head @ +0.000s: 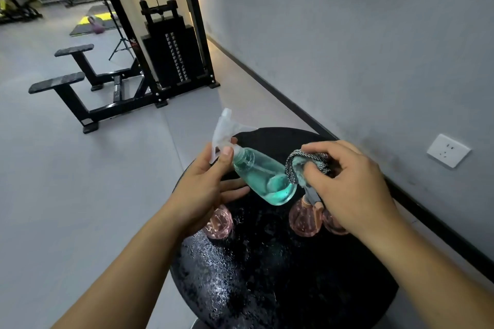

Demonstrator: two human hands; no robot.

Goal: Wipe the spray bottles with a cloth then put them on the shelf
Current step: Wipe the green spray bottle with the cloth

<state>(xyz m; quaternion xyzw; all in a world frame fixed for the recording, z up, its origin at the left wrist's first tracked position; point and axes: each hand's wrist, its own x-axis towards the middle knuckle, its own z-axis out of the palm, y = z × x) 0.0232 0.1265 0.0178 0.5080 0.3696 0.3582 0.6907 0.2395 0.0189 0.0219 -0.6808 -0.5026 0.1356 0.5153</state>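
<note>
1. A person holds a teal spray bottle (263,176) in mid-air at the centre of the frame, above a round black table (267,275), in what looks like a gym.

2. The left hand (205,184) grips the bottle at its neck, thumb curled over the collar just below the clear trigger head (223,128); the lower fingers extend loosely beneath the body.

3. The bottle's long axis runs diagonally, nozzle toward the upper left of the frame, base toward the lower right. That base points straight at the right hand (347,184), which is the nearer hand to the unwiped end.

4. The right hand's fingers are curled round a bunched grey-and-teal cloth (304,165), which touches the bottle's side near the base. Judged from this, the wiping stroke would travel along the axis, up toward the neck.

5. Three pink spray bottles stand on the table: one (219,223) under the left hand, two (306,219) partly hidden under the right.

6. No brand, label or legible writing shows on any bottle or the cloth. No shelf can be identified with certainty.

7. A cable weight machine (171,53) occupies the upper left; a white wall socket (448,150) sits at right.
</note>
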